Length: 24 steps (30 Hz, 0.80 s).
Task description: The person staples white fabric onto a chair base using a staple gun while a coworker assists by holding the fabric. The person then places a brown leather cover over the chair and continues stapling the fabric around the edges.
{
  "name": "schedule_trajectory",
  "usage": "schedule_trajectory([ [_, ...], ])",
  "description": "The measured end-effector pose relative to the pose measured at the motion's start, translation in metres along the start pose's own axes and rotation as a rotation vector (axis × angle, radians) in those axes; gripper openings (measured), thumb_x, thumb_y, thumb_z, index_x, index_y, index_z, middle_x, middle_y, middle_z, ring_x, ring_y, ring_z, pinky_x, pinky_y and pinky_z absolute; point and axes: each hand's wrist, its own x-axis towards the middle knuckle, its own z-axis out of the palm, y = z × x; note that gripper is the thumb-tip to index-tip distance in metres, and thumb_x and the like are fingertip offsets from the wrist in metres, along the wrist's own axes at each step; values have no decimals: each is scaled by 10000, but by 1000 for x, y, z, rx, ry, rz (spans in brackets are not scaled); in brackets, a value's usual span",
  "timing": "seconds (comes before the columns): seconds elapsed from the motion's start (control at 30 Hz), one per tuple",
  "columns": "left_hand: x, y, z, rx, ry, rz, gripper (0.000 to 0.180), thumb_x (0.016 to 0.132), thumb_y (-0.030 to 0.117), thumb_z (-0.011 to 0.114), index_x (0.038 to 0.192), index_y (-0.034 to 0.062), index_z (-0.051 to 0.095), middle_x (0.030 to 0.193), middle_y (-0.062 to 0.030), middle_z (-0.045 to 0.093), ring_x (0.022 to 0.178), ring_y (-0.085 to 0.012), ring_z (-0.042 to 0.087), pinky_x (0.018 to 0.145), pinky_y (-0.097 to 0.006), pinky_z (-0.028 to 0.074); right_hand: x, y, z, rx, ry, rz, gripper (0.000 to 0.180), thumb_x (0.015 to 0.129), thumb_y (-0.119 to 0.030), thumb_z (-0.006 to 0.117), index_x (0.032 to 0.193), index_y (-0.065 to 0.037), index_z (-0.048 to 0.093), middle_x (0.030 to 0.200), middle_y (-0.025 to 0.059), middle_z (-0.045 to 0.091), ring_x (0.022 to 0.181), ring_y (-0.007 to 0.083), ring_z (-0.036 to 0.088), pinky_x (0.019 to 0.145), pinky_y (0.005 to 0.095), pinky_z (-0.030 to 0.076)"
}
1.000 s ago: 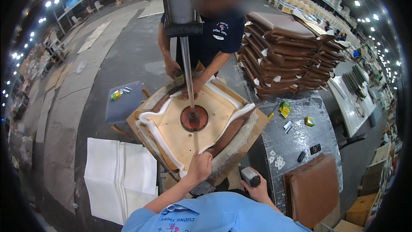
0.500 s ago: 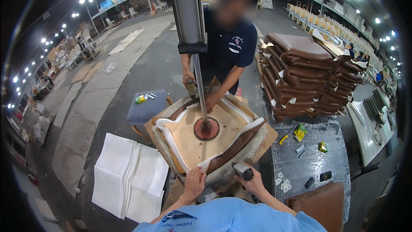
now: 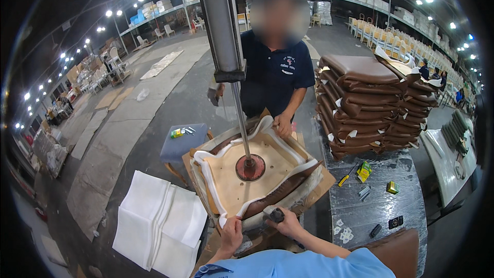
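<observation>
A plywood seat board (image 3: 226, 164) lies in front of me, with white padding (image 3: 208, 162) and brown leather (image 3: 278, 188) around its edge. A red round press foot (image 3: 250, 169) on a steel rod rests on the board. At the near corner, my left hand (image 3: 231, 236) is closed, pinching the edge of the cover. My right hand (image 3: 289, 225) is wrapped round a grey staple gun (image 3: 272, 215), whose nose is beside the near edge, just right of my left hand. Across from me, a co-worker's hand (image 3: 283, 125) touches the far right corner; the other holds a staple gun (image 3: 214, 94) off the board.
Stacked brown leather covers (image 3: 363, 103) stand at the right, above a wrapped table (image 3: 381, 195) with a yellow-handled screwdriver (image 3: 346, 177) and small boxes. White sheets (image 3: 159, 221) lie at lower left. A blue stool (image 3: 182, 141) stands behind them. The press column (image 3: 221, 20) hangs overhead.
My right hand has brought the staple gun left, nearer to my left hand. The co-worker has lifted their staple gun off the seat and shifted the other hand to the far right corner.
</observation>
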Motion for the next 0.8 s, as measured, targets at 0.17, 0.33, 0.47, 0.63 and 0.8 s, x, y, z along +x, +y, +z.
schedule_trajectory([
  [0.17,4,-1,-1,-13,-26,13,207,1108,172,635,1063,0,741,1030,-209,782,978,-418,756,878,-492,579,0,-3,2,3,14,-16,611,882,-291,932,1424,-109,716,1237,199,793,1197,414,748,1035,492,587],
  [0.33,32,-22,-23,0,170,-202,242,1116,217,628,1137,39,790,1051,-213,807,973,-420,780,877,-480,602,4,-4,3,-83,-49,65,613,888,-312,917,1427,-110,708,1259,213,782,1218,442,728,1056,511,576],
  [0.47,43,-39,-35,29,129,-349,246,1097,232,648,1194,60,795,1121,-242,800,1053,-427,775,932,-489,602,4,-3,8,-108,-37,-35,650,890,-311,910,1467,-126,672,1325,221,753,1254,450,705,1076,525,562],
  [0.63,29,-44,-26,172,69,-191,256,1086,250,650,1214,81,793,1320,-281,745,1279,-483,691,1066,-538,556,3,-2,14,-178,-72,32,686,906,-309,899,1511,-136,628,1354,217,736,1287,448,684,1097,526,548],
  [0.8,25,-46,-21,197,19,-277,255,1086,249,637,1206,91,797,1349,-259,742,1396,-571,591,1184,-570,490,5,-2,13,-130,-92,11,681,913,-289,897,1517,-137,622,1350,209,738,1307,441,673,1109,526,540],
])
